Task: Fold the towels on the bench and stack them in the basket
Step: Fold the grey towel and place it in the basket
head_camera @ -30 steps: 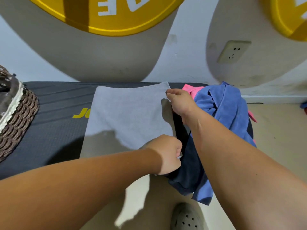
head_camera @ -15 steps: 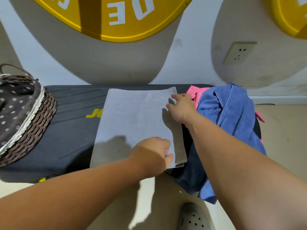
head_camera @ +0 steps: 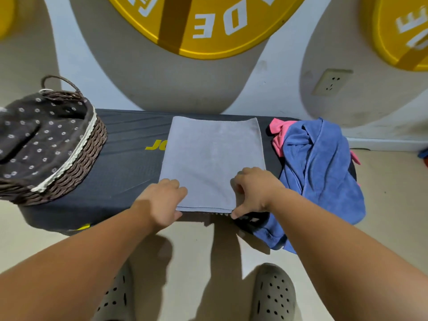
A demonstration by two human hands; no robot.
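Observation:
A grey towel (head_camera: 212, 156) lies flat and folded on the dark bench (head_camera: 129, 144). My left hand (head_camera: 162, 200) grips its near left corner, fingers on top and thumb under the edge. My right hand (head_camera: 254, 191) grips the near right corner the same way. A crumpled blue towel (head_camera: 322, 167) sits to the right on the bench and hangs over its front edge, with a pink towel (head_camera: 279, 133) partly hidden beneath it. The brown wicker basket (head_camera: 76, 165) stands on the bench's left end.
The basket has a dark flower-print liner (head_camera: 39, 140) and a handle at the back. A wall with a socket (head_camera: 331, 82) rises right behind the bench. My two grey clogs (head_camera: 274, 295) stand on the beige floor below.
Both hands have moved from the towel's right edge to its near edge, one at each corner. The view has tilted down and the basket has come into sight.

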